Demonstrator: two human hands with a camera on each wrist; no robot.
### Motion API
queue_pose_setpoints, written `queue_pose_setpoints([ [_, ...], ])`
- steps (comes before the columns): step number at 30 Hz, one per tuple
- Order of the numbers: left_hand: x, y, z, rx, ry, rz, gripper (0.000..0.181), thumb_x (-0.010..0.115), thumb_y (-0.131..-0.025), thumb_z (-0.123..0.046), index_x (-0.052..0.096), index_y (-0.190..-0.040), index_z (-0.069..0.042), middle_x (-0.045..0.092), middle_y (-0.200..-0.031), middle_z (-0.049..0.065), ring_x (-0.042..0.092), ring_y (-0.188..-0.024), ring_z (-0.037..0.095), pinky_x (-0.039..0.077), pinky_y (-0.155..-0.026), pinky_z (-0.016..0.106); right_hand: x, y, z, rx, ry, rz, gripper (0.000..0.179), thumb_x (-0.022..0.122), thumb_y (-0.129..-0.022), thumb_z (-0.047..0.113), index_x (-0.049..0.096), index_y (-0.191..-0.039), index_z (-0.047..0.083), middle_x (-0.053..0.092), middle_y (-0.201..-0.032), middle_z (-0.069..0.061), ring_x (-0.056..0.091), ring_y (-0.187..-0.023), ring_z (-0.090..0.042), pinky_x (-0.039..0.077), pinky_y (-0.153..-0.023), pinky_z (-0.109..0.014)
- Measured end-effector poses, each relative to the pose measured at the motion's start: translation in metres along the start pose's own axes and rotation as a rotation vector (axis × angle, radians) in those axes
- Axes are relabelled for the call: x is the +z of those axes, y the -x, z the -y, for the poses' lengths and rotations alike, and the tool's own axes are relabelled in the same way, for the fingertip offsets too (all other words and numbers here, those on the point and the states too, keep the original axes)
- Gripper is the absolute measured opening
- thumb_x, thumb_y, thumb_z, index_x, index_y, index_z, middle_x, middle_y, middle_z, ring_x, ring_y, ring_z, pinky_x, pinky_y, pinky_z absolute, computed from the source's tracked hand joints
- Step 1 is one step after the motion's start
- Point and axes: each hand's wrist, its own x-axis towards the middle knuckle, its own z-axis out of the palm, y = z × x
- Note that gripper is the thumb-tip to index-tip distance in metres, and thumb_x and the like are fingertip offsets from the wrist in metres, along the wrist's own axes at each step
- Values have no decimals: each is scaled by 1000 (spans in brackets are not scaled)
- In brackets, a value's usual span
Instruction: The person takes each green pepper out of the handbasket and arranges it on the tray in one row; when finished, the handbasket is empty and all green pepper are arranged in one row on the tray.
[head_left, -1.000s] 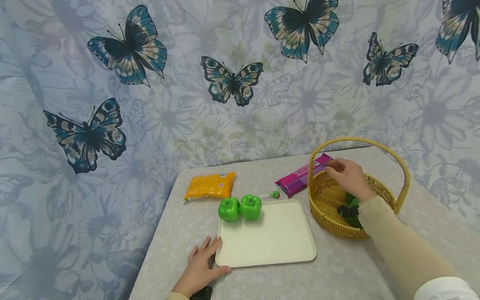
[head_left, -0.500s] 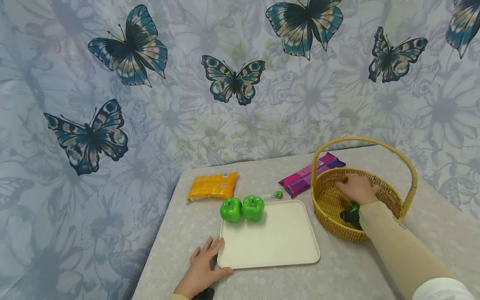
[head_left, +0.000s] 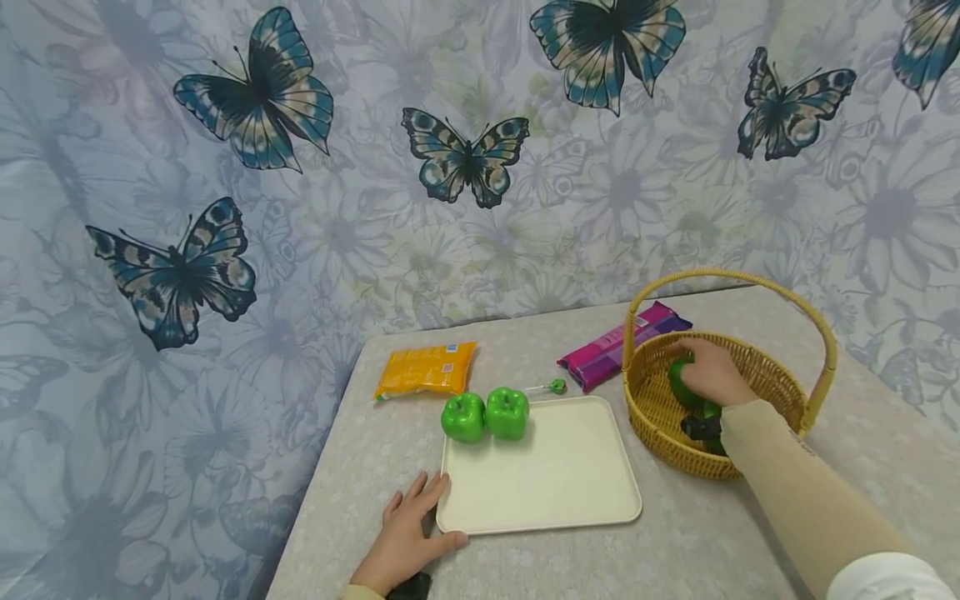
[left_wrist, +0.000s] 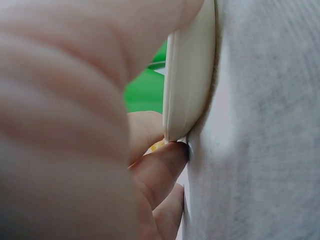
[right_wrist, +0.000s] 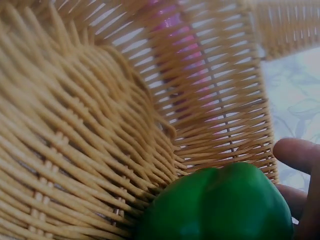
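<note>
My right hand (head_left: 712, 372) is down inside the wicker basket (head_left: 660, 433), gripping a green bell pepper (head_left: 681, 385). The right wrist view has this bell pepper (right_wrist: 220, 205) close up against the woven wall, with fingers at its far side. More green shows under the wrist, partly hidden by the sleeve and a dark wrist strap. My left hand (head_left: 408, 533) lies with spread, fairly straight fingers at the near left corner of a cream tray (head_left: 540, 483). In the left wrist view its fingertips touch the tray's rim (left_wrist: 187, 80). Two green bell peppers (head_left: 462, 417) sit on the tray's far left corner.
An orange packet (head_left: 425, 371) lies at the back left of the table. Behind the basket is a pink and purple packet (head_left: 622, 346). A small green-headed stick (head_left: 557, 386) lies just beyond the tray. The basket's tall handle (head_left: 723, 272) arches over my right hand.
My right hand has gone from above the basket's far rim down into it, and a bell pepper now shows in its grip. The left hand stays at the tray.
</note>
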Motion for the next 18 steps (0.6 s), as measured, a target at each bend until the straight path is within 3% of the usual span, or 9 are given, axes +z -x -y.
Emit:
queue_pose_setpoints([
  [8,1,-1,3,-7,-3,-3,101,81,-79,-63,43,-159,-13,39,-163,16,21,-156,43,2,-116,74,1,3,2,-4,-38,47,60,35,-90,-2,51,-148,1,43,-151,-32,27,-48,-13,36,-46,-32],
  [11,1,-1,3,-8,-3,-3,101,81,-79,-63,43,-159,-14,39,-163,16,21,-156,43,2,-116,74,0,5,2,-6,-35,49,56,34,-95,3,51,-149,2,49,-140,-33,25,-47,-12,35,-44,-32],
  [18,1,1,1,-5,-11,-15,102,81,-78,-64,43,-159,-14,39,-163,15,22,-156,43,2,-116,74,1,3,1,-34,35,53,48,40,-103,15,54,-147,2,50,-145,-31,36,-57,-17,40,-58,-34],
])
